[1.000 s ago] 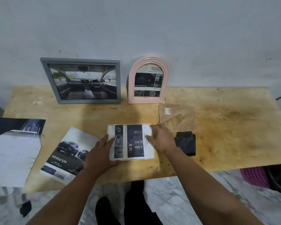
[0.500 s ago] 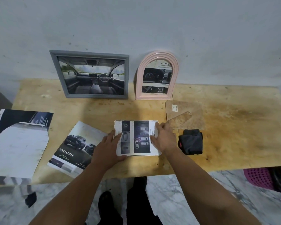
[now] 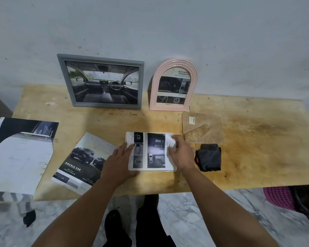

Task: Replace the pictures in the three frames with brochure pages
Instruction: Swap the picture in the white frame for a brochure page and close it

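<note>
A small white frame lies flat on the table with a cut brochure page [image 3: 151, 151] on it, showing dark car pictures. My left hand [image 3: 120, 160] rests flat on the page's left edge. My right hand [image 3: 180, 153] pinches the page's right edge, which curls up under the fingers. A grey frame [image 3: 103, 81] with a car-interior page and a pink arched frame [image 3: 173, 85] with a brochure page lean upright against the wall.
The wooden table [image 3: 257, 143] carries a brown backing board with stand [image 3: 202, 128], a black cloth [image 3: 209, 156], a "Double Cab" brochure page [image 3: 80, 162] and a cut brochure sheet [image 3: 20, 154] at the left edge. A pink basket [image 3: 279, 197] sits on the floor.
The view has shifted a little. My right hand has moved onto the page's right edge and now lifts and curls it. My left hand stays on the left edge.
</note>
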`<action>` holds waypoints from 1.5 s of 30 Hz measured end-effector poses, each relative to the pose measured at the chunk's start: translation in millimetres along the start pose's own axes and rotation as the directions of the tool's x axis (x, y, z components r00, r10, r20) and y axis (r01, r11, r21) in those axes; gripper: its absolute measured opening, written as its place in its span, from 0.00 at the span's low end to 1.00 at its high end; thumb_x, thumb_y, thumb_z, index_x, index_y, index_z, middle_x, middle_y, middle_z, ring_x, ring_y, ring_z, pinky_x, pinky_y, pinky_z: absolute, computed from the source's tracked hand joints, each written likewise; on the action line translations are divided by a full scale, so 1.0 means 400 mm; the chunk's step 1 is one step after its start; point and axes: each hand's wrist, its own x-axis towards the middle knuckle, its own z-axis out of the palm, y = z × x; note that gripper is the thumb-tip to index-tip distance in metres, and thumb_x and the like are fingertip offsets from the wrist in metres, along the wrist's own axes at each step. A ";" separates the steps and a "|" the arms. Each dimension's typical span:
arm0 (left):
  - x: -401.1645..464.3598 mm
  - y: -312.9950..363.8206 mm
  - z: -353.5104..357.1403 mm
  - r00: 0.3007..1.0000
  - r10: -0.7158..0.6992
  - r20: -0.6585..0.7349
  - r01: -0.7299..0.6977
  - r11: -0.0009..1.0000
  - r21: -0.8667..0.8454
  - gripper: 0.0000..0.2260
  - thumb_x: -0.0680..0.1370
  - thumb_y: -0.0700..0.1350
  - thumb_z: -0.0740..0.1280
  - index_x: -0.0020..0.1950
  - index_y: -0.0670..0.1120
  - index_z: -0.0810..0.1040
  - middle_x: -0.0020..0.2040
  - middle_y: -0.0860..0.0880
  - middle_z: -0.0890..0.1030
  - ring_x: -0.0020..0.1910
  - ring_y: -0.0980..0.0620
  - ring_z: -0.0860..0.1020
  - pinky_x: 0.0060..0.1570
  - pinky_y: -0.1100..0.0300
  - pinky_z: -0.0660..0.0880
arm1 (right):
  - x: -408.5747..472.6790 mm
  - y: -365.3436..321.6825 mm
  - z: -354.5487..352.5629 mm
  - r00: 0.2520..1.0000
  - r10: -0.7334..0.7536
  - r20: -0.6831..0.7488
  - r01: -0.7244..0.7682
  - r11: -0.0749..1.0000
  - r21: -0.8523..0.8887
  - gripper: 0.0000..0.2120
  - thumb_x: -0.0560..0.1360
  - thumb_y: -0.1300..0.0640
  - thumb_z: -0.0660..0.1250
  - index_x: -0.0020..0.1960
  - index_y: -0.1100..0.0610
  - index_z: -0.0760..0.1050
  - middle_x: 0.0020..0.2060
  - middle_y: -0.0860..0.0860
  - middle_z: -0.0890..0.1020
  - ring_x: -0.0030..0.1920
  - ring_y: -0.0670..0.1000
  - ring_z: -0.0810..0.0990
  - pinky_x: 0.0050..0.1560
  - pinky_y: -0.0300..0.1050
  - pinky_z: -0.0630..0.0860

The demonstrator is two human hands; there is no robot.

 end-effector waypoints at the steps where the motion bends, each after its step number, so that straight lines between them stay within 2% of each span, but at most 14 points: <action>1: 0.000 0.003 -0.002 1.000 -0.005 0.008 0.005 1.000 0.002 0.53 0.70 0.68 0.73 0.84 0.53 0.47 0.84 0.48 0.52 0.79 0.44 0.60 0.70 0.47 0.71 | -0.001 -0.001 -0.008 0.999 0.037 0.027 -0.040 0.995 0.093 0.22 0.75 0.53 0.72 0.64 0.36 0.69 0.46 0.41 0.83 0.51 0.50 0.81 0.58 0.58 0.76; 7: -0.002 0.010 -0.019 0.998 -0.026 0.063 0.031 0.997 -0.073 0.57 0.69 0.67 0.74 0.83 0.55 0.37 0.84 0.47 0.51 0.80 0.43 0.60 0.69 0.43 0.72 | -0.004 -0.040 -0.095 0.966 0.154 0.208 -0.247 0.794 0.555 0.17 0.79 0.66 0.68 0.66 0.53 0.77 0.55 0.56 0.84 0.51 0.56 0.86 0.51 0.56 0.84; 11: -0.022 0.022 -0.047 0.972 -0.099 -0.215 0.032 0.955 -0.295 0.43 0.72 0.72 0.66 0.80 0.52 0.58 0.75 0.49 0.70 0.70 0.46 0.73 0.62 0.46 0.77 | 0.012 -0.064 -0.136 0.945 0.206 0.254 -0.325 0.680 0.657 0.16 0.80 0.66 0.66 0.65 0.52 0.77 0.58 0.57 0.84 0.50 0.61 0.86 0.49 0.63 0.84; 14: -0.037 0.034 -0.102 0.948 -0.297 -0.113 0.101 0.618 -0.780 0.32 0.74 0.75 0.61 0.64 0.52 0.77 0.57 0.49 0.84 0.53 0.49 0.83 0.54 0.46 0.83 | 0.017 -0.122 -0.152 0.943 0.182 0.278 -0.327 0.664 0.673 0.17 0.79 0.66 0.68 0.65 0.52 0.78 0.57 0.59 0.84 0.50 0.63 0.86 0.49 0.64 0.84; 17: -0.051 0.007 -0.161 0.901 -0.433 0.020 0.142 0.250 -0.958 0.13 0.80 0.57 0.68 0.51 0.48 0.82 0.46 0.48 0.86 0.49 0.42 0.85 0.48 0.48 0.82 | 0.015 -0.215 -0.141 0.937 0.106 0.332 -0.302 0.725 0.619 0.17 0.79 0.64 0.69 0.65 0.48 0.78 0.57 0.57 0.84 0.50 0.62 0.87 0.50 0.67 0.83; 19: -0.073 -0.043 -0.184 0.861 -0.509 0.019 0.109 0.148 -0.983 0.05 0.82 0.47 0.68 0.54 0.49 0.83 0.47 0.49 0.86 0.50 0.44 0.85 0.51 0.50 0.82 | 0.009 -0.294 -0.117 0.925 0.055 0.375 -0.292 0.734 0.613 0.18 0.79 0.63 0.70 0.67 0.48 0.76 0.55 0.56 0.84 0.48 0.62 0.87 0.48 0.63 0.84; 23: -0.151 -0.210 -0.205 0.712 -0.702 0.011 0.047 0.032 -0.998 0.06 0.82 0.48 0.69 0.54 0.48 0.83 0.46 0.49 0.86 0.46 0.45 0.85 0.47 0.47 0.83 | -0.022 -0.467 -0.020 0.844 -0.041 0.535 -0.339 0.733 0.590 0.21 0.77 0.64 0.72 0.68 0.55 0.74 0.52 0.59 0.87 0.47 0.62 0.86 0.38 0.49 0.83; 28: -0.290 -0.450 -0.184 0.468 -0.882 -0.048 0.112 0.114 -0.987 0.17 0.80 0.50 0.70 0.38 0.42 0.71 0.34 0.39 0.75 0.33 0.44 0.74 0.38 0.50 0.72 | -0.072 -0.670 0.174 0.798 -0.125 0.590 -0.177 0.887 0.427 0.15 0.76 0.68 0.72 0.62 0.63 0.77 0.46 0.64 0.86 0.31 0.52 0.83 0.29 0.40 0.75; 33: -0.379 -0.667 -0.154 0.323 -0.942 -0.088 0.270 0.180 -0.946 0.12 0.75 0.46 0.75 0.56 0.46 0.80 0.49 0.45 0.86 0.47 0.43 0.84 0.51 0.45 0.81 | -0.104 -0.822 0.421 0.817 -0.205 0.540 0.045 0.955 0.294 0.13 0.74 0.65 0.75 0.57 0.61 0.78 0.42 0.55 0.85 0.33 0.51 0.84 0.34 0.42 0.82; 36: -0.405 -0.754 -0.125 0.326 -0.938 -0.116 0.321 0.226 -0.920 0.19 0.74 0.44 0.74 0.63 0.49 0.77 0.53 0.48 0.84 0.50 0.46 0.82 0.53 0.49 0.79 | -0.114 -0.851 0.553 0.834 -0.237 0.499 0.127 0.961 0.245 0.12 0.73 0.62 0.75 0.54 0.59 0.80 0.46 0.55 0.86 0.37 0.51 0.86 0.47 0.51 0.85; 38: -0.419 -0.790 -0.090 0.349 -0.929 -0.126 0.394 0.267 -0.880 0.20 0.73 0.46 0.74 0.64 0.51 0.76 0.53 0.49 0.85 0.50 0.46 0.83 0.53 0.47 0.81 | -0.123 -0.853 0.606 0.835 -0.259 0.486 0.201 0.965 0.170 0.14 0.72 0.60 0.74 0.58 0.57 0.80 0.54 0.53 0.84 0.48 0.52 0.84 0.55 0.49 0.81; 41: -0.436 -0.803 -0.057 0.359 -0.926 -0.114 0.500 0.294 -0.815 0.25 0.70 0.53 0.74 0.65 0.53 0.73 0.57 0.46 0.84 0.53 0.41 0.83 0.52 0.40 0.81 | -0.140 -0.840 0.625 0.847 -0.257 0.465 0.230 0.966 0.115 0.21 0.74 0.60 0.72 0.67 0.57 0.78 0.61 0.54 0.82 0.59 0.55 0.80 0.56 0.44 0.75; 43: -0.440 -0.788 -0.060 0.312 -0.934 -0.174 0.544 0.326 -0.773 0.33 0.68 0.61 0.73 0.70 0.54 0.69 0.62 0.45 0.80 0.59 0.40 0.81 0.52 0.38 0.81 | -0.144 -0.823 0.603 0.864 -0.273 0.423 0.254 0.962 0.100 0.21 0.75 0.60 0.69 0.69 0.56 0.77 0.61 0.55 0.81 0.59 0.55 0.80 0.54 0.43 0.74; 45: -0.417 -0.757 -0.067 0.347 -0.900 -0.263 0.579 0.427 -0.695 0.33 0.73 0.60 0.72 0.74 0.49 0.67 0.67 0.41 0.76 0.64 0.38 0.76 0.55 0.38 0.79 | -0.134 -0.799 0.560 0.880 -0.278 0.385 0.256 0.961 0.108 0.20 0.76 0.59 0.67 0.67 0.54 0.78 0.58 0.54 0.81 0.57 0.54 0.81 0.53 0.43 0.74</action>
